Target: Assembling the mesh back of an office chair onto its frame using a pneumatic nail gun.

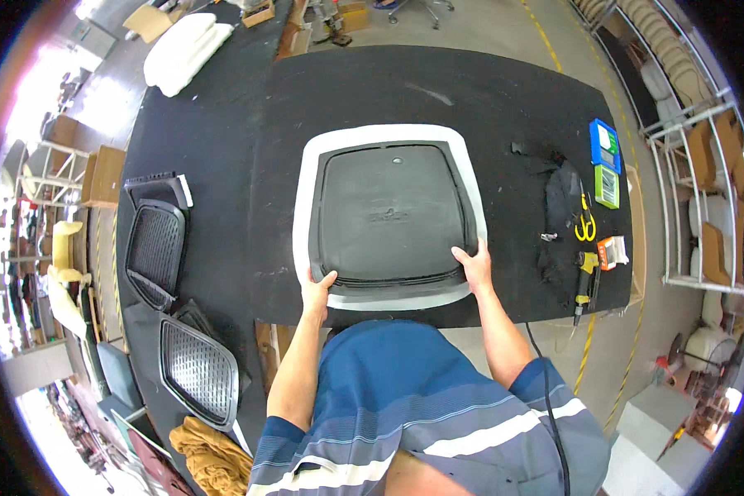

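A dark grey moulded seat panel with rounded corners lies flat in front of me on the black-covered table. Beneath it, a white pad shows as a border all round. My left hand grips the near left corner, with the thumb on the panel's edge and the fingers down the pad's side. At the near right corner my right hand grips in the same way. The undersides of both grips are hidden, so how far the fingers reach under cannot be seen.
Black perforated panels lie at the left, above a brown cloth. White padding rests at the far left. On the right are yellow-handled scissors, a power screwdriver, dark fabric and a blue box. A black cable hangs beside my right arm.
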### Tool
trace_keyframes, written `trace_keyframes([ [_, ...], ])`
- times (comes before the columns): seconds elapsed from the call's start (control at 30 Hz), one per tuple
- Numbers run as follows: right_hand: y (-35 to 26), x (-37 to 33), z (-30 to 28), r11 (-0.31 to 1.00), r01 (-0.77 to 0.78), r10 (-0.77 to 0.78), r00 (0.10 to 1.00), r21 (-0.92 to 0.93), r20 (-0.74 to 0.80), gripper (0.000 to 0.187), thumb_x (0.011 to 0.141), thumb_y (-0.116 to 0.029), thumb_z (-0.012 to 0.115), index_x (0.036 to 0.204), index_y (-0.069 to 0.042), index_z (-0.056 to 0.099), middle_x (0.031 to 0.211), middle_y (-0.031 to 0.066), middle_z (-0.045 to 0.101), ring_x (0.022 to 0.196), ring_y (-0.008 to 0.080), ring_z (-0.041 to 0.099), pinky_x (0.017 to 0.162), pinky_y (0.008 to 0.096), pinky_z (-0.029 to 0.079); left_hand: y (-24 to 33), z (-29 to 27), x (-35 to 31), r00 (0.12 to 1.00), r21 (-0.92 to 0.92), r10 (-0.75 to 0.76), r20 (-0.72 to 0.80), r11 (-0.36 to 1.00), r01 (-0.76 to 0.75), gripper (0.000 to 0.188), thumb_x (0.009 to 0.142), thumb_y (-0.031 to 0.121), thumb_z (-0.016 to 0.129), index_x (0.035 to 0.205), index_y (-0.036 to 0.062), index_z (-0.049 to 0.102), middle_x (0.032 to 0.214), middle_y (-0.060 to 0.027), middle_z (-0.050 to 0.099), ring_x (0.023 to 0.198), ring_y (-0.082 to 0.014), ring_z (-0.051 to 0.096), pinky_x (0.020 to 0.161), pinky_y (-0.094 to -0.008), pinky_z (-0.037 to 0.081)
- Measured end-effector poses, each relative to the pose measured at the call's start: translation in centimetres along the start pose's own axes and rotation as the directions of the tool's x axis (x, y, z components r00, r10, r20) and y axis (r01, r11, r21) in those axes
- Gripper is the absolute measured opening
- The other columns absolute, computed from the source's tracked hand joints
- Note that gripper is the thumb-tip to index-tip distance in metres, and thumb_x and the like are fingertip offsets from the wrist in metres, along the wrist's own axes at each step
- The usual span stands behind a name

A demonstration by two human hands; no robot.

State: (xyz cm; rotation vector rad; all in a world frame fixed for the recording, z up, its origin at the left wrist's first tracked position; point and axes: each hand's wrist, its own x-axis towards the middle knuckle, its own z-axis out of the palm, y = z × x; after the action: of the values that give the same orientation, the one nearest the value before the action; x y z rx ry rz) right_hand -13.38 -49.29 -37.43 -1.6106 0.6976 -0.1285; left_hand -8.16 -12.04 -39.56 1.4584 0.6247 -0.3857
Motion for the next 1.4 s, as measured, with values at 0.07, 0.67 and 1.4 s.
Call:
trace_keyframes([
  [0.07, -1.9, -1.4, -0.7, 0.992, 0.039, -0.032, 0.998, 0.122, -0.057, 0.059, 0.077, -0.012, 0.077, 0.127, 0.002, 0.05, 0.111, 0.012, 0.065, 0.1, 0.0195, 0.062, 0.091, 0.0322, 0.048, 1.3, 1.0, -1.3, 0.991, 0.005, 0.129, -0.041, 0.992, -0.129, 0.06, 0.081, 0.003, 0.072, 0.134, 0.0004, 0.045, 0.122, -0.0097, 0.059, 0.11, -0.0238, 0.057, 0.099, -0.0358, 0.043],
  [0.67, 2.1, -0.8, -0.5, 0.975, -0.121, 0.11, 0.992, -0.186, -0.068, 0.07, 0.076, -0.035, 0.079, 0.126, 0.003, 0.05, 0.117, 0.0186, 0.064, 0.107, 0.0271, 0.062, 0.094, 0.0369, 0.048, -2.3, -1.0, 2.9, 0.984, 0.212, -0.168, 0.05, 0.965, 0.154, 0.07, 0.08, 0.023, 0.077, 0.137, 0.0067, 0.04, 0.121, -0.0074, 0.059, 0.101, -0.0196, 0.058, 0.071, -0.0319, 0.045],
  [1.4, 4.8, 1.1, -0.9, 0.984, -0.105, 0.091, 0.991, -0.143, -0.099, 0.07, 0.073, -0.035, 0.079, 0.125, 0.003, 0.052, 0.115, 0.0196, 0.065, 0.106, 0.029, 0.063, 0.094, 0.037, 0.047, -0.3, -0.8, 0.8, 0.987, 0.171, -0.158, 0.022, 0.973, 0.152, 0.055, 0.087, 0.002, 0.061, 0.138, 0.0002, 0.042, 0.121, -0.0114, 0.06, 0.092, -0.0175, 0.06, 0.073, -0.0298, 0.051],
])
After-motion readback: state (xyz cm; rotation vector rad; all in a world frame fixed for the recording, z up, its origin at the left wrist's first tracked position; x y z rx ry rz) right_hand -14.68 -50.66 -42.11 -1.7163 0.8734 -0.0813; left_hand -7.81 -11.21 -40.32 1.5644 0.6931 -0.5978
